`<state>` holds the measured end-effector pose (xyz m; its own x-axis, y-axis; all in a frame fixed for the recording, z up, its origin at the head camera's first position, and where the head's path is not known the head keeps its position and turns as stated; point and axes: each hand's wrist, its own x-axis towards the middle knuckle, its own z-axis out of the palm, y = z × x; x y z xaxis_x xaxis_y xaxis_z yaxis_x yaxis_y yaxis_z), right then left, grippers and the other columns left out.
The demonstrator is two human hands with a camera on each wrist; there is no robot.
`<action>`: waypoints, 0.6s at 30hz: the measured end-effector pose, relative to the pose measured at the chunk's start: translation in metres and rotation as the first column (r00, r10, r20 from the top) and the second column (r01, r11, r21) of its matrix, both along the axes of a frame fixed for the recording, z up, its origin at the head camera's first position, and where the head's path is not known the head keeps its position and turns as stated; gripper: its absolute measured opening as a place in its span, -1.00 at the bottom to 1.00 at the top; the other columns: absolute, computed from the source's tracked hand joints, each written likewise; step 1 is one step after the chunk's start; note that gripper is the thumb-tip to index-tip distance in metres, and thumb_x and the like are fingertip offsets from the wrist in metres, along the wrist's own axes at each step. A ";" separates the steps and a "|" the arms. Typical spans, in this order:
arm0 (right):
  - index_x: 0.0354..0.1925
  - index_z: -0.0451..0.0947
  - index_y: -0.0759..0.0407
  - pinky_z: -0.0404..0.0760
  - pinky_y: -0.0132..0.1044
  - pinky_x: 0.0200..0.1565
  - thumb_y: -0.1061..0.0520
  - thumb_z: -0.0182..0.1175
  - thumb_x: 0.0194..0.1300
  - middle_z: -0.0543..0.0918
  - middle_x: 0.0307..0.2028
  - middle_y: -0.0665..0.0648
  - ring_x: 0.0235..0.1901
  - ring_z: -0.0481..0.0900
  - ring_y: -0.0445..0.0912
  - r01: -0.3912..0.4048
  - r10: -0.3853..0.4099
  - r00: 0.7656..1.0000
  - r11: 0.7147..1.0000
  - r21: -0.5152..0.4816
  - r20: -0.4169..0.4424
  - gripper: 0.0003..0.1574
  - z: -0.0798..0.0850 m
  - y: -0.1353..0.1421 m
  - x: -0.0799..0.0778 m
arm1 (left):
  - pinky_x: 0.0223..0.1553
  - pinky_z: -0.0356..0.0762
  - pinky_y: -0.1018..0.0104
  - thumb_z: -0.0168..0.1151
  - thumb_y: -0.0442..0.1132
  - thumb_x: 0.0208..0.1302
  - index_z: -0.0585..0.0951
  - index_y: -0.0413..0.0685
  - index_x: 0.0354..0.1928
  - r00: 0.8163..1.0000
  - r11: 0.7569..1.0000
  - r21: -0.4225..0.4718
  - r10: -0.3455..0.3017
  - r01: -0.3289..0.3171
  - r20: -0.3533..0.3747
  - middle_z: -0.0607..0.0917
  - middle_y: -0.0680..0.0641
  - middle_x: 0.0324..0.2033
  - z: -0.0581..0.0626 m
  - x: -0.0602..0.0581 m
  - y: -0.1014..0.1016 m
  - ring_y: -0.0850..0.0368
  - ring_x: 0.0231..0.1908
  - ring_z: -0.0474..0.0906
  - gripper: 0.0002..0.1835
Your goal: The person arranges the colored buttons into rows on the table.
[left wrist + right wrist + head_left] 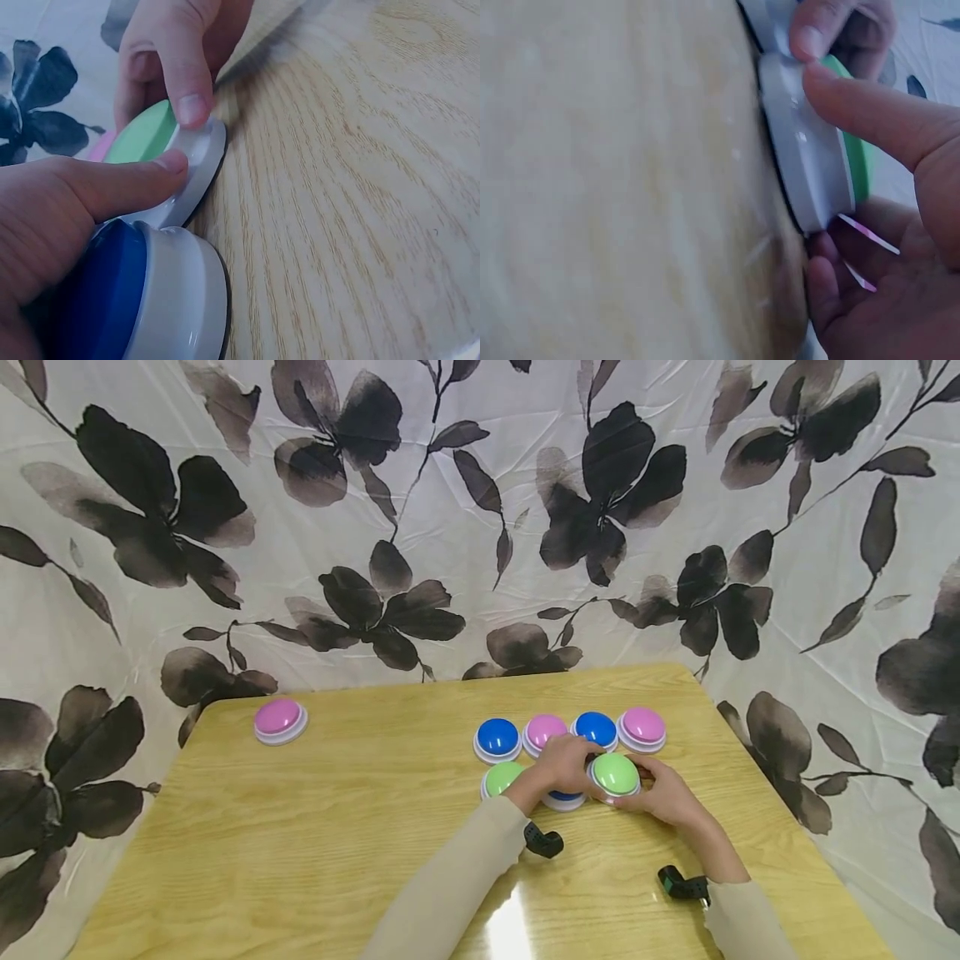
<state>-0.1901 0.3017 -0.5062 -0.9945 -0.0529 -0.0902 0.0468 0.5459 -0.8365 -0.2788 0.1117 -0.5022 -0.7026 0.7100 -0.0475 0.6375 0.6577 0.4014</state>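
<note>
A green dome push button with a white base is at the right end of the front row on the wooden table. My left hand grips its left side, with the thumb on the white rim. From the other side my right hand holds the same button, thumb on the base and fingers curled around the far edge. A blue button touches its left side, partly hidden beneath my left hand. Left of that, another green button is partly covered by my left wrist.
Behind runs a row of buttons: blue, pink, blue and pink. One more pink button sits alone at the table's far left corner. A floral cloth hangs behind the wooden table.
</note>
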 end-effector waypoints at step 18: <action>0.29 0.30 0.42 0.50 -0.03 0.00 0.12 0.57 -0.06 0.54 0.06 0.33 -0.01 0.52 0.12 -0.047 0.048 0.996 0.999 0.020 -0.072 0.04 -0.006 0.008 -0.002 | 0.11 0.38 0.27 0.43 0.24 0.03 0.53 0.11 0.25 0.998 0.998 -0.024 -0.057 0.056 -0.022 0.62 0.15 0.02 0.006 0.002 -0.004 0.26 0.00 0.48 -0.25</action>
<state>-0.1922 0.3094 -0.5121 -0.9948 -0.0996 -0.0191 -0.0403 0.5612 -0.8267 -0.2765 0.1078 -0.4963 -0.6625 0.7475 -0.0493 0.6825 0.6294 0.3716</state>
